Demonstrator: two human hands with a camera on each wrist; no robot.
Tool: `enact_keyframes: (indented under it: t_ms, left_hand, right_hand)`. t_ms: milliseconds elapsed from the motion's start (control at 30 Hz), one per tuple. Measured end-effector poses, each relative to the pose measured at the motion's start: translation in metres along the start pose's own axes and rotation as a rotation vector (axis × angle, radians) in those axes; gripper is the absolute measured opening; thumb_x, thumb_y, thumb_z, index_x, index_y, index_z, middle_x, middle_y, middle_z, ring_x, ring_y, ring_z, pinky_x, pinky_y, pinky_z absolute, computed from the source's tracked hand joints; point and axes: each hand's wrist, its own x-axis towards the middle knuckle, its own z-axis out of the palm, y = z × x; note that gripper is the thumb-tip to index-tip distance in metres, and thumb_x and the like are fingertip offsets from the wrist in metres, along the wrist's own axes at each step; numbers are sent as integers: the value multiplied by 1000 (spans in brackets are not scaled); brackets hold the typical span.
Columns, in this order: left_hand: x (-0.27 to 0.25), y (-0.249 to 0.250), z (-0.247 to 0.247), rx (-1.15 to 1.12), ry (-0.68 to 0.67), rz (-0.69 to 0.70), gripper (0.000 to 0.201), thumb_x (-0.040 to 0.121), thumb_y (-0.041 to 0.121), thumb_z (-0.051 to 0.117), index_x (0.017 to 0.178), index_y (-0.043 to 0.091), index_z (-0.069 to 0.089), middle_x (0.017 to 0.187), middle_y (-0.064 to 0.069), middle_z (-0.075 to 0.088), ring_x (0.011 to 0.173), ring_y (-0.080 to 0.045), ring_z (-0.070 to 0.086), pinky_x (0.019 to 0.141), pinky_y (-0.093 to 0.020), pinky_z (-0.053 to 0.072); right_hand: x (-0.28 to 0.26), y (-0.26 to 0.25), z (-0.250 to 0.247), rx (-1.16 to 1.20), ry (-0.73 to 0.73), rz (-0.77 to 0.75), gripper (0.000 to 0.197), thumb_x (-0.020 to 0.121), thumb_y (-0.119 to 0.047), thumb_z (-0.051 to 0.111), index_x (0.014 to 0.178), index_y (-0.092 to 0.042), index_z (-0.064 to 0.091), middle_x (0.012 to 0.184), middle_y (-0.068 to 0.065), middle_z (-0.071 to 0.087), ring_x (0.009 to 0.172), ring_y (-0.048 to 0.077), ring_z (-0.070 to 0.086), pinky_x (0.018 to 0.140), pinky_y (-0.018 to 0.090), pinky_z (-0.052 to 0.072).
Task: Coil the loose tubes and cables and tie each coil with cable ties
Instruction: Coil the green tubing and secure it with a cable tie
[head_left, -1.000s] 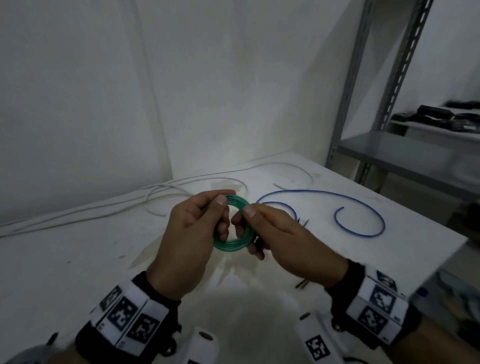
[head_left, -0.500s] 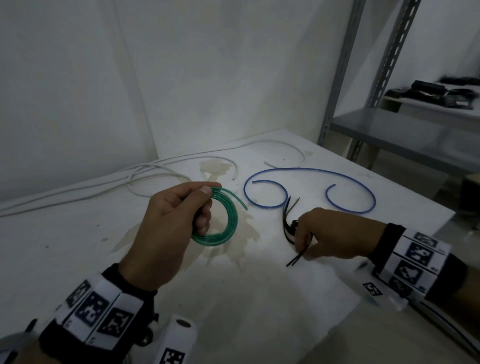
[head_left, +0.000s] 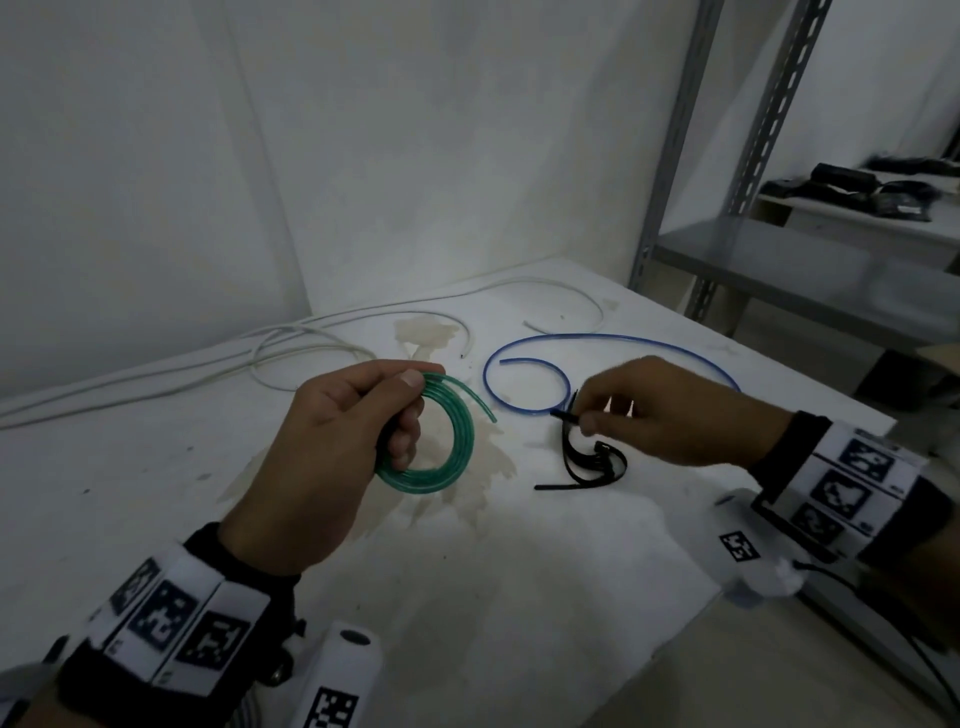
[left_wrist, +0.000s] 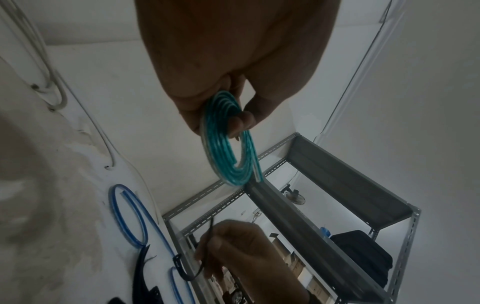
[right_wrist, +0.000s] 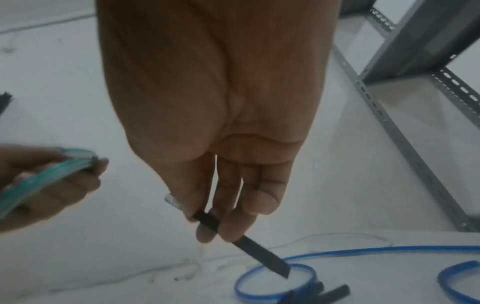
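Observation:
My left hand (head_left: 358, 415) grips a coiled green tube (head_left: 447, 457) above the white table (head_left: 467, 571), thumb on top and fingers through the ring; the left wrist view shows the green coil (left_wrist: 228, 148) edge-on. To its right my right hand (head_left: 670, 410) pinches one black cable tie (head_left: 563, 414) between thumb and fingertips. In the right wrist view the black cable tie (right_wrist: 249, 244) slants down from the fingers. More black ties (head_left: 592, 465) lie in a small heap just below that hand. A loose blue tube (head_left: 524, 364) curls on the table behind them.
White cables (head_left: 311, 343) run along the back of the table toward the wall. A grey metal shelf rack (head_left: 779, 270) stands at the right, with dark items (head_left: 872, 192) on an upper shelf. The table's right edge (head_left: 727, 587) falls off near my right wrist.
My right hand let go of the green coil, dropped to the tie heap, and has now lifted slightly with one tie pinched. My left hand keeps holding the coil.

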Motion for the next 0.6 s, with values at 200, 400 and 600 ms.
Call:
enact_keyframes:
  t_ms: [200,400,600]
  left_hand:
    - [5,12,-15,-12,9,24,23,99,6,51,102,1,74,65,-5,47,54,-15,38,48,-25,35]
    - [4,42,-42,-51,48,88,24,90,14,58,101,-2,72,65,-4,43,53,-14,35,47,-23,33]
    - [-1,72,-78,64,94,153,21,90,15,59,97,5,77,64,-6,43,52,-16,36,48,-25,33]
  right_hand:
    - [25,-40,-15,382,204,-73,12,103,-20,58,108,-21,69,78,-9,68,68,7,63,64,28,53]
    - [78,-90,-8,637,399,-200,21,106,-9,51,110,-13,71,88,-1,73,75,14,63,69,34,54]
    - [115,-141,8,732,179,-272,24,109,-26,48,113,-25,71,74,-4,54,65,18,56,65,44,61]
